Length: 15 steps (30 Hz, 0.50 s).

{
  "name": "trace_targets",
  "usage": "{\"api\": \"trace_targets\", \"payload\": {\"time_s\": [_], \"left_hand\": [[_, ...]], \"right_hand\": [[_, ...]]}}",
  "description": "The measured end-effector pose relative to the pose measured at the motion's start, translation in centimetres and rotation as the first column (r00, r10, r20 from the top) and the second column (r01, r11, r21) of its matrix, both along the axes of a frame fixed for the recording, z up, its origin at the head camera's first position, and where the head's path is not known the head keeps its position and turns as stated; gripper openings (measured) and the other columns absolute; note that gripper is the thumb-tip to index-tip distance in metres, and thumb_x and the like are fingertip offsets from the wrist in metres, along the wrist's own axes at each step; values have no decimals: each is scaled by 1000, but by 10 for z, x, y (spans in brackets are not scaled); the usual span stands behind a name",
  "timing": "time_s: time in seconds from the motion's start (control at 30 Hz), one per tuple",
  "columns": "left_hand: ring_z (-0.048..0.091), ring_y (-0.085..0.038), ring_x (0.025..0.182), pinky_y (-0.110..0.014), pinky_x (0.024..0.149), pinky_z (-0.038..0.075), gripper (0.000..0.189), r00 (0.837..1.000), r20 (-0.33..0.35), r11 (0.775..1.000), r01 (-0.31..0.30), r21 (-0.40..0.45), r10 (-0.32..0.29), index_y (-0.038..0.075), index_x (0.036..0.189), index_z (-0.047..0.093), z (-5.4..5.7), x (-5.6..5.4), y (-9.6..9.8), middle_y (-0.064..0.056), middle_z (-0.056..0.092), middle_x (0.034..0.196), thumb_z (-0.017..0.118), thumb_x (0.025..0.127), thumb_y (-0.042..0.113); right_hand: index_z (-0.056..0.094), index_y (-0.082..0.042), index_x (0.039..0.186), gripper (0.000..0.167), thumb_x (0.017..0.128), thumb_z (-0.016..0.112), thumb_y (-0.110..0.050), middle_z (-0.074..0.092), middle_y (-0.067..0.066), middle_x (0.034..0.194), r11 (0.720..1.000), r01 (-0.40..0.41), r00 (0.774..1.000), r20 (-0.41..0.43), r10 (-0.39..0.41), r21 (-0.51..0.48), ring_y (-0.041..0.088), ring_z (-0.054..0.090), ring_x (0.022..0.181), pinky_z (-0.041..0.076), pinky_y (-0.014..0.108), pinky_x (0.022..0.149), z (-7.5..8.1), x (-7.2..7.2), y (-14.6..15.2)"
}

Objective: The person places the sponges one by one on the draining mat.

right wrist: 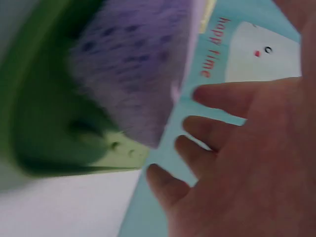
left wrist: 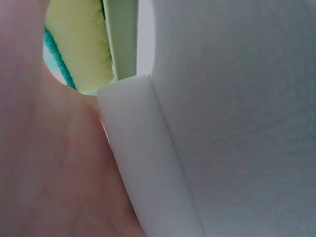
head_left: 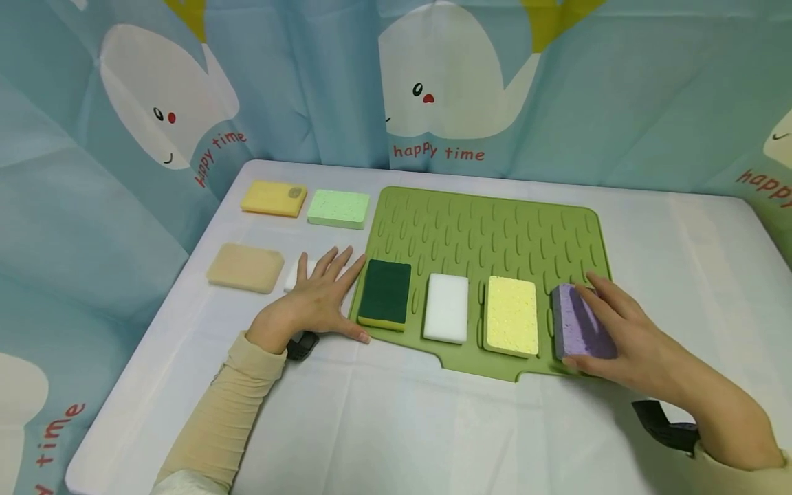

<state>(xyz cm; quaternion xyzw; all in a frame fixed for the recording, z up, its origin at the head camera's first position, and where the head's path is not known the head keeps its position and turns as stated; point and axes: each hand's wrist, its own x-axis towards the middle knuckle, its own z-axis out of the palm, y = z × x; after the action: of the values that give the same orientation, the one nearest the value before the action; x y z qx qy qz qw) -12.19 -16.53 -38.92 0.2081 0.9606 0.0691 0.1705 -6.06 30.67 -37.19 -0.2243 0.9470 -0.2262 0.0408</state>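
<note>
My left hand point(head_left: 318, 299) spreads its fingers over a small white sponge point(head_left: 293, 275), most of it hidden under the hand. The left wrist view has a white block edge point(left wrist: 143, 148) close beside the palm. Its thumb tip lies near a green-and-yellow scouring sponge point(head_left: 385, 292) on the green mat point(head_left: 482, 230). At the mat's right end, my right hand point(head_left: 637, 344) reaches over a purple sponge point(head_left: 584, 323), thumb by its near edge, fingers by its far edge. In the right wrist view, the extended fingers show a gap from the purple sponge point(right wrist: 133, 64).
Between the scouring sponge and the purple one, a white sponge point(head_left: 446, 308) and a pale yellow sponge point(head_left: 511, 316) lie on the mat. Left of the mat are a yellow sponge point(head_left: 274, 199), a light green sponge point(head_left: 338, 209) and a beige sponge point(head_left: 245, 267). A printed curtain point(head_left: 334, 82) hangs behind the table.
</note>
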Motion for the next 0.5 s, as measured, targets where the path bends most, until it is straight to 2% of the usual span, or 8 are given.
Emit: {"api": "trace_targets", "payload": {"time_s": [0.13, 0.23, 0.3, 0.37, 0.5], "left_hand": [[-6, -35, 155, -72, 113, -9, 133, 1000, 6, 1000, -9, -4, 9, 22, 161, 1, 1, 3, -3, -8, -6, 169, 71, 65, 80], [-6, -35, 155, -72, 113, -9, 133, 1000, 8, 1000, -15, -11, 15, 21, 161, 0, 2, 4, -4, -8, -6, 168, 72, 65, 80], [-6, -34, 155, -72, 114, -9, 134, 1000, 11, 1000, -17, -13, 18, 22, 161, -1, 3, 3, -3, -8, -6, 168, 71, 65, 80], [-7, -34, 155, -71, 114, -10, 133, 1000, 15, 1000, -14, -8, 14, 22, 161, -1, 3, 2, -2, -8, -7, 168, 71, 65, 80], [-7, -34, 155, -71, 114, -10, 134, 1000, 14, 1000, -9, -3, 9, 23, 161, -1, 3, 0, -2, -8, -7, 169, 71, 65, 81]], "right_hand": [[17, -3, 158, 102, 83, 81, -30, 5, 19, 166, 1000, 5, 996, 86, -4, -17, 48, 7, 150, 13, 63, 116, 3, -1, -6], [11, 0, 159, 92, 94, 69, -31, -1, 23, 165, 999, 25, 983, 180, -21, -21, 51, 2, 150, 12, 71, 113, 6, -3, -10], [8, 2, 158, 86, 99, 61, -31, -2, 26, 164, 999, 40, 977, 208, -36, -14, 52, -1, 149, 10, 73, 112, 5, -4, -13], [5, 5, 157, 82, 103, 54, -32, -4, 28, 164, 999, 50, 977, 205, -52, 16, 51, -5, 150, 8, 73, 112, 2, -4, -16], [4, 8, 156, 80, 105, 50, -32, -3, 29, 163, 997, 52, 989, 136, -60, 56, 45, -9, 151, -1, 64, 118, -6, 1, -18]]}}
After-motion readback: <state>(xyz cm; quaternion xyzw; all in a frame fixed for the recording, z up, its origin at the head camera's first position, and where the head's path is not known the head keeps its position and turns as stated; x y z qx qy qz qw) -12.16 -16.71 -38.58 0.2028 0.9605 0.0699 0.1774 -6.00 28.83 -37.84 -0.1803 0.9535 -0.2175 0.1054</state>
